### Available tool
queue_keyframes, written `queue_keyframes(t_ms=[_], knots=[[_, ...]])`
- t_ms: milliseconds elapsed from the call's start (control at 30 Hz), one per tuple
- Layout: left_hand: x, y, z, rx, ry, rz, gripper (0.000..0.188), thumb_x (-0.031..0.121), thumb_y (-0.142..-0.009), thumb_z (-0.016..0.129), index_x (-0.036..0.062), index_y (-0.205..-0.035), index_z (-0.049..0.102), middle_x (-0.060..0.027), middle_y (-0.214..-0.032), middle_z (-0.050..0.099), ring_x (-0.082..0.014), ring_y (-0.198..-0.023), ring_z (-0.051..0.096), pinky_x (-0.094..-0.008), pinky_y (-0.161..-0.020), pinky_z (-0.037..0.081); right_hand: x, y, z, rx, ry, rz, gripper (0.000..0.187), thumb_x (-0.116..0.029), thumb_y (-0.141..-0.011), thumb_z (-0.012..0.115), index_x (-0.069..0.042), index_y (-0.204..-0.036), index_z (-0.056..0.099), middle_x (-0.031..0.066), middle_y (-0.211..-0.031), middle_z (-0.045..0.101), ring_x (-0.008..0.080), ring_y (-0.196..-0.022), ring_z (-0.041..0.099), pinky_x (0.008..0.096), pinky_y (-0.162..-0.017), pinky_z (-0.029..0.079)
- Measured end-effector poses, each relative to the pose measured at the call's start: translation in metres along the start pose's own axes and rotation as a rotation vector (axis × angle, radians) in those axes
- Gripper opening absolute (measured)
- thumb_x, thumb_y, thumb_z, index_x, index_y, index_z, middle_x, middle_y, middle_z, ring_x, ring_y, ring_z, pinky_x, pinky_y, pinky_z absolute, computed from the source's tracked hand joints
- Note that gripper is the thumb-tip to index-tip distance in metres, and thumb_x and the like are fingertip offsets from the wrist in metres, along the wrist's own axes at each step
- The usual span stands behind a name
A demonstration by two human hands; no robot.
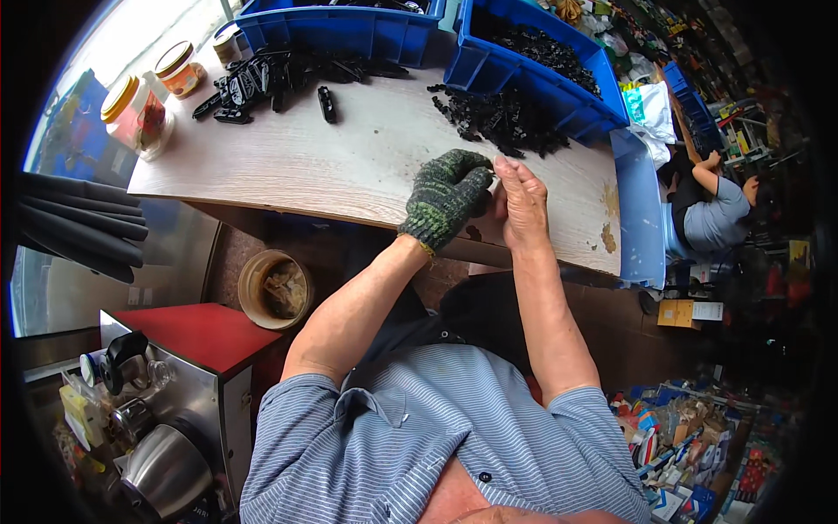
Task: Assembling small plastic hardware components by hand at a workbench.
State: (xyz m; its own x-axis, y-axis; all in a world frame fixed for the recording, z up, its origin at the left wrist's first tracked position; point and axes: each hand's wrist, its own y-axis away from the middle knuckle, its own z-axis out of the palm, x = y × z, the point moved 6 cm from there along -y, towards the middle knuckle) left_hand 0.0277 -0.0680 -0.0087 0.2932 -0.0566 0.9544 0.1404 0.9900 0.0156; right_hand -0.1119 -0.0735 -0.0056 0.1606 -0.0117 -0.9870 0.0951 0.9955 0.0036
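Note:
My left hand (pixel 445 196) wears a dark green and black knitted glove, its fingers curled closed over the table near the front edge. Bare and pressed up beside it, my right hand (pixel 524 203) has thumb and fingers drawn together in a pinch. Whatever the two hands grip between them is hidden or too small to name. Just beyond them lies a heap of small black plastic pieces (pixel 502 118). Farther left is a pile of longer black plastic parts (pixel 262 83), with a single black part (pixel 327 105) lying apart from it.
Along the back of the pale wooden table (pixel 349 179) stand a blue bin (pixel 340 35) and another blue bin (pixel 541 96) of black pieces. Lidded jars (pixel 135 118) stand at left. A bucket (pixel 275 288) is below the table; a person (pixel 711 214) sits at far right.

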Motion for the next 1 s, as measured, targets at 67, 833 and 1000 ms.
queue_keyframes(t_ms=[67, 833, 1000], knots=[[0.000, -0.003, -0.003, -0.021, 0.054, -0.027, 0.018, 0.015, -0.095, 0.065, -0.0004, -0.105, 0.067, -0.0062, -0.079, 0.067, -0.0123, -0.064, 0.061, -0.0269, -0.058, 0.049, 0.000, 0.003, -0.001, -0.011, 0.024, 0.026, 0.025, -0.032, -0.091, 0.074, -0.007, -0.093, 0.070, -0.0070, -0.053, 0.049, 0.0033, -0.043, 0.039, 0.0209, -0.045, 0.034], [0.003, 0.000, -0.004, -0.115, 0.276, -0.193, 0.022, 0.022, -0.095, 0.065, 0.0009, -0.103, 0.068, -0.0072, -0.082, 0.067, -0.0140, -0.068, 0.064, -0.0279, -0.062, 0.052, 0.001, 0.003, -0.006, -0.036, -0.084, -0.070, 0.025, -0.026, -0.086, 0.078, -0.007, -0.100, 0.069, -0.0043, -0.069, 0.060, 0.0044, -0.049, 0.046, 0.0189, -0.049, 0.039], [0.002, -0.001, -0.008, -0.124, 0.250, -0.177, 0.021, 0.021, -0.095, 0.064, 0.0010, -0.098, 0.067, -0.0072, -0.080, 0.067, -0.0149, -0.067, 0.064, -0.0284, -0.060, 0.052, -0.004, 0.006, 0.000, -0.042, -0.100, -0.052, 0.025, -0.024, -0.084, 0.080, -0.006, -0.099, 0.070, -0.0043, -0.069, 0.062, 0.0043, -0.049, 0.045, 0.0185, -0.052, 0.038]])
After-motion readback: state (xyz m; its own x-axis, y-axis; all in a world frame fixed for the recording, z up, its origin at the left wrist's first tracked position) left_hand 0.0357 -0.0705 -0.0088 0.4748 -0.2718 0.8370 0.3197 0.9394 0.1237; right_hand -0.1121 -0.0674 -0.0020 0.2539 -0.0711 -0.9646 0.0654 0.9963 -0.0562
